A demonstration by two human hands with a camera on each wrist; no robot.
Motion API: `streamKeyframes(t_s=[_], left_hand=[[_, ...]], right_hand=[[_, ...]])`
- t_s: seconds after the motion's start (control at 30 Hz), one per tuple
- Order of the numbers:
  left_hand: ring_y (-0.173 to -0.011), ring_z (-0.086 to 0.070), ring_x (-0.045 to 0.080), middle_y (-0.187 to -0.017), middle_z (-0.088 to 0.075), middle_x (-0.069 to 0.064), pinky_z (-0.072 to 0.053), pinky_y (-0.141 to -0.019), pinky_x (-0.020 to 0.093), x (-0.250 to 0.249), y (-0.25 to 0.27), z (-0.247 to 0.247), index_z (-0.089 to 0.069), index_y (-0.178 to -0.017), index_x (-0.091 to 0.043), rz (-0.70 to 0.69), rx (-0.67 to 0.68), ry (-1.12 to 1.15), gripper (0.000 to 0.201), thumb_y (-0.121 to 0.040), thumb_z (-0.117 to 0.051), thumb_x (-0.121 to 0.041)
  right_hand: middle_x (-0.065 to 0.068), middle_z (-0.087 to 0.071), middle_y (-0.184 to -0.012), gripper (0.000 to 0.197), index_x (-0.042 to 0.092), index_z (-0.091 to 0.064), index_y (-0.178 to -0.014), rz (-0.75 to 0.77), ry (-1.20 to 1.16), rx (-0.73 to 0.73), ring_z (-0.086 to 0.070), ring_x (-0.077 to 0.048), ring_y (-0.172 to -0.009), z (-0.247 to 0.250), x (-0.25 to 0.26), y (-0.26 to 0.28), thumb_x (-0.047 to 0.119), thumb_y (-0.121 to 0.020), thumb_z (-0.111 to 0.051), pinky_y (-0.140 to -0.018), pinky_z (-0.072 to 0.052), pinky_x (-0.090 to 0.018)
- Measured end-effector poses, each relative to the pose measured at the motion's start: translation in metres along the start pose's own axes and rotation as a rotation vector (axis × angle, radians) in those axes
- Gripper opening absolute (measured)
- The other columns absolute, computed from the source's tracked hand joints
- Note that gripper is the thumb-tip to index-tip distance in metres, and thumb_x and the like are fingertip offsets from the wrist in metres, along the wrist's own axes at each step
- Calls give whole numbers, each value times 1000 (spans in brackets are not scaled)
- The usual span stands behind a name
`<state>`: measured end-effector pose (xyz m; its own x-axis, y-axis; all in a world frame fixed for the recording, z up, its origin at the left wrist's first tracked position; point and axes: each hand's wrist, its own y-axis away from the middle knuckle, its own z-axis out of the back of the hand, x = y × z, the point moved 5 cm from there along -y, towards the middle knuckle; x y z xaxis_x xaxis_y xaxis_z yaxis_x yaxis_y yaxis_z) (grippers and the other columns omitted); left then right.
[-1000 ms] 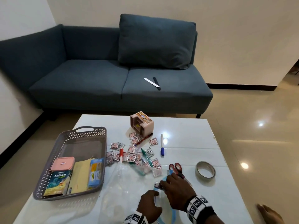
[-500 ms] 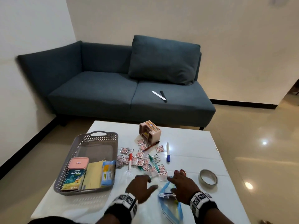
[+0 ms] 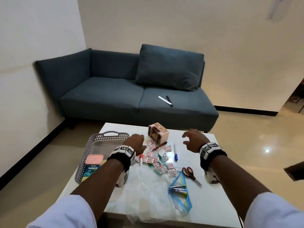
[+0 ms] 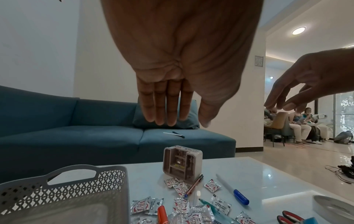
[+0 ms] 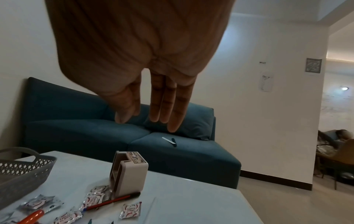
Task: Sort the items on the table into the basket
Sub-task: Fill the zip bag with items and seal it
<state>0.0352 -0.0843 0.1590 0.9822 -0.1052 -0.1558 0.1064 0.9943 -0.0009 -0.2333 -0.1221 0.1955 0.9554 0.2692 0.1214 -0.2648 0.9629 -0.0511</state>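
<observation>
A grey perforated basket [image 3: 92, 143] [image 4: 107, 178] sits at the table's left and holds a pink-lidded box [image 3: 94, 159] and a teal carton. Several foil sachets [image 3: 150, 159] [image 4: 181, 205], pens, a blue-capped marker [image 3: 175, 153] and a beige plastic holder [image 3: 158, 132] [image 5: 130, 171] lie mid-table. My left hand [image 3: 136, 141] [image 4: 172, 118] hovers over the sachets beside the basket, fingers straight, holding nothing. My right hand [image 3: 191, 137] [image 5: 151, 121] hovers right of the holder, fingers spread, empty.
Red-handled scissors [image 3: 189, 172], a blue-edged zip bag [image 3: 181, 191] with a clip on it, and clear plastic [image 3: 148, 195] lie near the front edge. A roll of tape [image 4: 335, 207] sits at the right. A blue sofa [image 3: 115, 96] stands behind the table.
Both hands have left the zip bag and clip at the front and moved up and forward over the table's middle. The camera view has risen and pulled back.
</observation>
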Motion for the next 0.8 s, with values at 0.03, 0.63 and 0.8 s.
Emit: streamKeyframes(t_s=[0.03,0.63,0.8], left_hand=[[-123,-51,30,-129,-57,13,-43,-101,40,1,-6,-3,-51,-127,-10,-4,2,-3,47,-92,-56,-41],[-122,-50,31,-127,-55,14,-43,-97,39,27,-51,-102,-52,-121,-9,-70,196,11,40,-90,-62,-32],[-124,-50,32,-132,-51,16,-44,-101,40,20,-39,-142,-46,-130,-9,-93,292,52,49,-88,-65,-28]], right_hand=[[-3,-56,-128,33,25,-64,-119,-4,3,8,-52,-22,-120,-2,0,-4,30,-87,-67,-100,-43,-32],[-5,-60,-121,34,22,-66,-113,-111,-35,303,-61,-21,-107,-120,-3,-71,31,-82,-73,-92,-49,-28],[-10,-71,-104,23,12,-74,-96,-138,-15,376,-68,-23,-95,-152,-5,-69,27,-78,-74,-79,-53,-25]])
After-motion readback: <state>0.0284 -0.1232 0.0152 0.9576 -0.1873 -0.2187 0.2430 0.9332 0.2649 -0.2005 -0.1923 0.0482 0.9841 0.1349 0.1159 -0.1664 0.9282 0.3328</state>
